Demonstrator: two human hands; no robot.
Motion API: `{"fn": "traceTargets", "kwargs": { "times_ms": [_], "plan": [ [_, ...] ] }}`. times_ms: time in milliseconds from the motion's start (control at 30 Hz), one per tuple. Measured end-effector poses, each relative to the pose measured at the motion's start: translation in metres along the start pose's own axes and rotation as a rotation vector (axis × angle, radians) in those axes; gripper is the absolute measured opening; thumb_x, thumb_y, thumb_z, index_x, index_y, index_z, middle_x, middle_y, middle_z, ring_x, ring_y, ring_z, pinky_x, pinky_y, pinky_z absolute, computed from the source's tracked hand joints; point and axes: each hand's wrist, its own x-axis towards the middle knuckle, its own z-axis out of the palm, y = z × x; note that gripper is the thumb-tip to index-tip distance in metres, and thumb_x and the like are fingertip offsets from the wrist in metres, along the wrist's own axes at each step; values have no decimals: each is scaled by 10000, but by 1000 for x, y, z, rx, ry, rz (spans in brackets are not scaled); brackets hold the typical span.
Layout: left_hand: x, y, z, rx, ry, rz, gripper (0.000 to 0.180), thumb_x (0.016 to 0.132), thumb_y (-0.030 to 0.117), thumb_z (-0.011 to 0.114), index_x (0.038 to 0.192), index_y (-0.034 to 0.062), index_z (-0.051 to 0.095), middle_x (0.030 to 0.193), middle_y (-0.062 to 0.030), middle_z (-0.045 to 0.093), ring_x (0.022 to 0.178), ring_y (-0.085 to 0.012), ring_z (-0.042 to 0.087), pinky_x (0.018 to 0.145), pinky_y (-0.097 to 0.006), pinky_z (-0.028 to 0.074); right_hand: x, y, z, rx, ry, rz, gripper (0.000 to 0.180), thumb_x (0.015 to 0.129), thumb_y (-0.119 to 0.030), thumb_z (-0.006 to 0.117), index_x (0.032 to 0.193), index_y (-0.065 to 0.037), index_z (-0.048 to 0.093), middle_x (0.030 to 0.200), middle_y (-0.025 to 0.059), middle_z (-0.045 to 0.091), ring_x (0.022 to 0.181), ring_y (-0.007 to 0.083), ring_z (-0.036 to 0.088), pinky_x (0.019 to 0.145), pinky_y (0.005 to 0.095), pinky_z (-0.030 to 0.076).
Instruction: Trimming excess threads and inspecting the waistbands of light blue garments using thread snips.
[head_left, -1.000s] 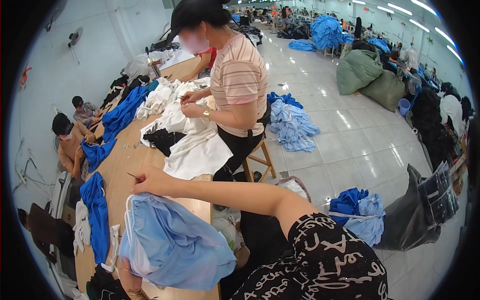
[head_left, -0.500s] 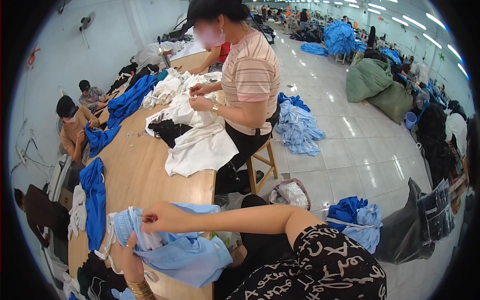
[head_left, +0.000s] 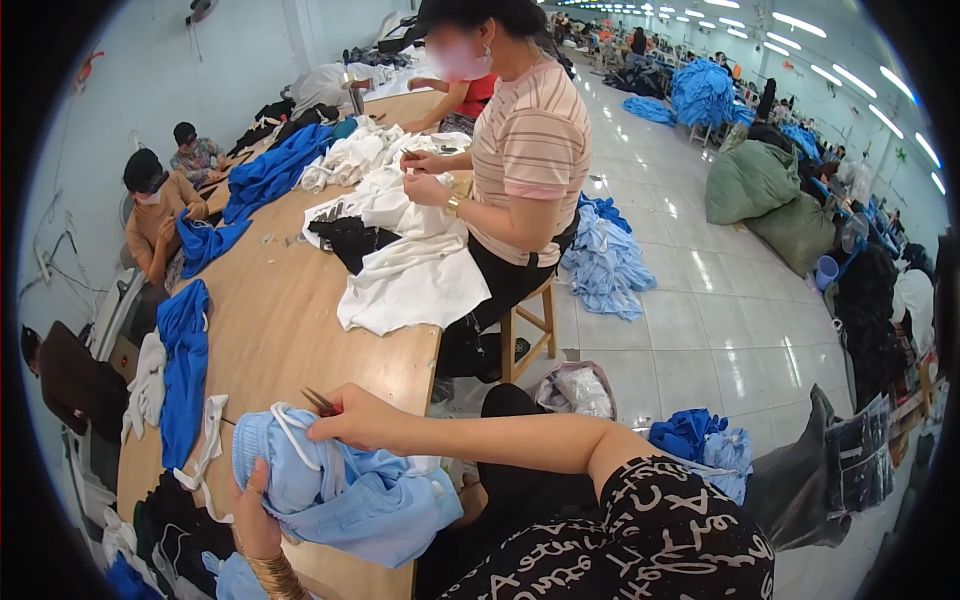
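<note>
Sitting at the near end of the long wooden table (head_left: 290, 320), I have bare board ahead of me up to the white garment (head_left: 410, 285) spread beside the person in the striped top (head_left: 525, 150); the table's right edge drops to open tiled floor (head_left: 700, 330), while blue cloth (head_left: 185, 370) hangs over its left edge. On the table's near corner lies the light blue garment (head_left: 340, 490), bunched and spilling toward my lap. My left hand (head_left: 255, 520) is clenched on its gathered waistband from below, thumb up against the fabric. My right hand (head_left: 365, 420) rests on top of the same bundle, fingers curled around small thread snips (head_left: 320, 402) whose tips point at the white drawcord (head_left: 285, 430).
</note>
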Motion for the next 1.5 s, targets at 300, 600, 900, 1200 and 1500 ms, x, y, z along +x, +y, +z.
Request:
{"fn": "traceTargets", "kwargs": {
  "times_ms": [300,600,900,1200,1500],
  "plan": [
    [-14,-18,21,618,10,468,608,739,97,627,1292,36,380,1254,-118,442,1152,-249,422,965,-374,321,3,14,9,-217,27,-294,166,799,-106,531,702,-25,423,670,15,459,659,63,418,574,244,367],
    [4,-30,30,345,-97,227,340,829,41,483,1166,2,489,1061,-63,556,963,-143,516,832,-257,412,7,-4,21,-568,-138,-294,161,826,-179,578,866,-25,602,740,80,617,667,102,564,615,260,456],
    [-1,-40,18,-154,63,-98,288,904,240,521,1035,-2,607,874,17,605,768,-35,519,685,-188,419,2,31,11,-437,271,-237,445,686,-230,750,1016,-28,530,840,12,499,663,59,400,565,189,334],
    [-13,-46,13,-123,124,20,298,916,260,503,1011,1,615,854,37,581,769,-32,488,682,-185,403,-18,29,22,-232,170,-146,148,786,-134,668,778,-22,572,654,-56,482,556,4,362,493,151,280],
    [-13,-51,4,-466,84,-185,327,925,289,472,1056,4,563,940,-19,604,839,-93,554,744,-244,456,-18,24,15,-530,184,-234,110,823,-108,610,834,-17,549,651,-39,485,560,20,381,491,175,311]
  ]
}}
